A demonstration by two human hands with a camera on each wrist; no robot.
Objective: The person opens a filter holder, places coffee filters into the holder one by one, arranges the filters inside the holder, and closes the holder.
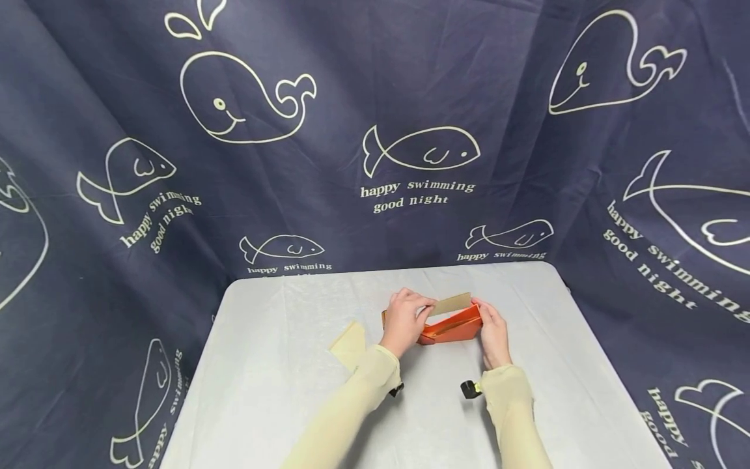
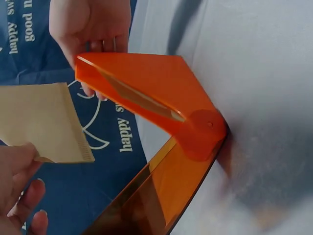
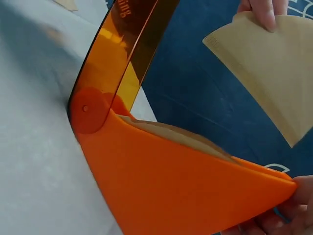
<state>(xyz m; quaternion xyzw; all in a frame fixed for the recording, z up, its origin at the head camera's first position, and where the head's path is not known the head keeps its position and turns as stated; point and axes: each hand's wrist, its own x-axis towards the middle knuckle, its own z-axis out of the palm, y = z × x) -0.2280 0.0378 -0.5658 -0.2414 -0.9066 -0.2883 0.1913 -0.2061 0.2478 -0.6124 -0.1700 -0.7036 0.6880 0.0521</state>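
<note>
My left hand (image 1: 404, 322) pinches a tan paper coffee filter (image 3: 269, 63) by its edge, raised above and behind an orange plastic filter holder (image 1: 454, 332). With my right hand (image 1: 495, 332), I grip the narrow end of this wedge-shaped holder, fingers beneath it in the left wrist view. Its see-through amber lid (image 2: 171, 191) is swung back on a round hinge (image 3: 85, 108). More tan filters (image 3: 190, 139) sit inside the holder, their edges showing along the slot. The hinge end of the holder is down at the white tabletop.
To the left of my left forearm lie pale tan paper filters (image 1: 349, 345) on the white table (image 1: 263, 404). A dark blue curtain (image 1: 351, 78) with white whale and fish prints surrounds the table at the back and sides. Small black devices (image 1: 471, 389) sit at my wrists.
</note>
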